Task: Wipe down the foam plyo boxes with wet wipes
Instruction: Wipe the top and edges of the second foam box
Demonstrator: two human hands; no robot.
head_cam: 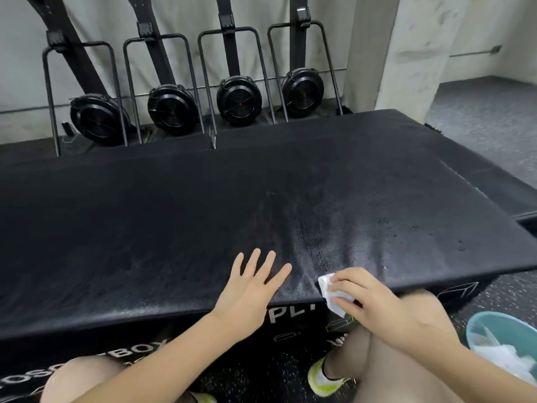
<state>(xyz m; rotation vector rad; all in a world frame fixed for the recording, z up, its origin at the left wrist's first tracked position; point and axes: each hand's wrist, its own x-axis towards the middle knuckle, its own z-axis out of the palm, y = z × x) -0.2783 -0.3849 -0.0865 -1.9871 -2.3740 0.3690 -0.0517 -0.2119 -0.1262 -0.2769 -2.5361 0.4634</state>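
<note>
Two hands at the plyo box (pixel 203 216) near edge: left hand (pixel 250 289) flat, fingers spread on top; right hand (pixel 374 301) pinching a white wet wipe (pixel 329 289) against it.

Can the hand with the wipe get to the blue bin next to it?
Probably yes. The right hand holds the wet wipe at the plyo box's near edge, and the blue bin sits on the floor just to its right. Nothing stands between them.
</note>
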